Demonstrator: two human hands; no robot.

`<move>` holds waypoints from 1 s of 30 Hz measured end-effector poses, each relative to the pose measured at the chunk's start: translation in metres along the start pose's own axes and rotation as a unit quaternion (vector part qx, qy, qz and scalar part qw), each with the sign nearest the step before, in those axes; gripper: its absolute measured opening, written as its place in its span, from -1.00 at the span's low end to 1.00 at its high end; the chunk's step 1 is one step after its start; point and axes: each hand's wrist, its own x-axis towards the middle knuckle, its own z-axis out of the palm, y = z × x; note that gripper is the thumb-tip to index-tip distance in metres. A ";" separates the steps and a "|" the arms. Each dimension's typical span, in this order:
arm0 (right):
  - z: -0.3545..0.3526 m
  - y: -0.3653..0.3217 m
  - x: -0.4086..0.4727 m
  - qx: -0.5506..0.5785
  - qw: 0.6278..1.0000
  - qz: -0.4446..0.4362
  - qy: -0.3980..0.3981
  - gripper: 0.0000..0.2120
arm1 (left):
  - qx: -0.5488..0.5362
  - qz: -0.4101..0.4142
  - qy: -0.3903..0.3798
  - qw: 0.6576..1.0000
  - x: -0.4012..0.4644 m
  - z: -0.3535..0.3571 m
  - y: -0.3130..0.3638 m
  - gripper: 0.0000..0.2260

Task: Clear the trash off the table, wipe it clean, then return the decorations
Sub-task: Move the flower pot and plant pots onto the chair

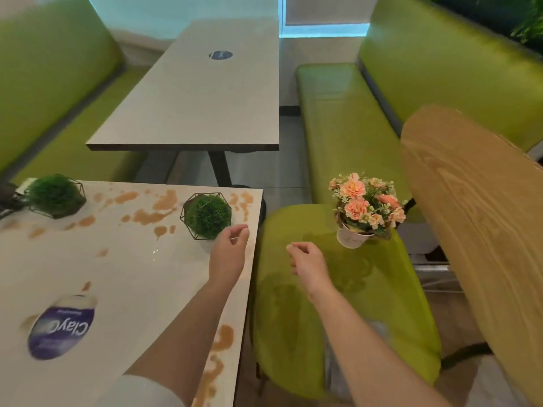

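1. Your table (141, 268) is a pale, glossy top, and it is dirty: brown spill stains (152, 214) run in blotches across its far part, with more brown patches (219, 346) down the right edge close to you.
2. A moss ball in a wire frame (207, 215) stands on the table near its far right corner. It is a round green tuft inside a dark, faceted wire cage.
3. A second moss ball (55, 195) of the same kind stands at the far left of the table, well apart from the first. Some dark objects lie just beside it at the left edge, too blurred to tell what they are.
4. A flower pot (363, 212) with peach and pink blooms and green leaves in a small white pot sits on the green seat (293, 318) to the right of the table. There is faint writing on the pot, too small to read.
5. An oval purple and white sticker (61, 327) lies on the near left of the table. Its writing faces away from you and reads "ClayC"; the rest is blurred.
6. Your left hand (230, 248) is over the table's right edge, just beside the near moss ball. Its fingers are loosely curled and hold nothing.
7. Your right hand (308, 265) hangs over the green seat, near the flower pot but apart from it. Its fingers are also loosely curled, with nothing in them.
8. A second table (199, 92) farther off carries a similar oval sticker, unreadable.
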 end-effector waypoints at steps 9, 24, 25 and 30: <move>0.089 -0.039 0.023 -0.074 0.992 -0.077 -0.060 -0.78 | 0.048 -0.042 0.157 0.986 0.047 -0.068 -0.025 -0.66; 0.147 -0.068 0.085 -0.186 0.969 -0.065 -0.150 -0.38 | -0.088 -0.117 0.041 0.988 0.080 -0.062 -0.055 -0.08; 0.147 -0.066 0.085 -0.179 0.971 -0.068 -0.146 -0.38 | -0.086 -0.121 0.042 0.988 0.080 -0.063 -0.054 -0.10; 0.134 -0.059 0.079 -0.139 0.978 -0.106 -0.115 -0.45 | -0.086 -0.109 0.055 0.989 0.075 -0.067 -0.040 -0.21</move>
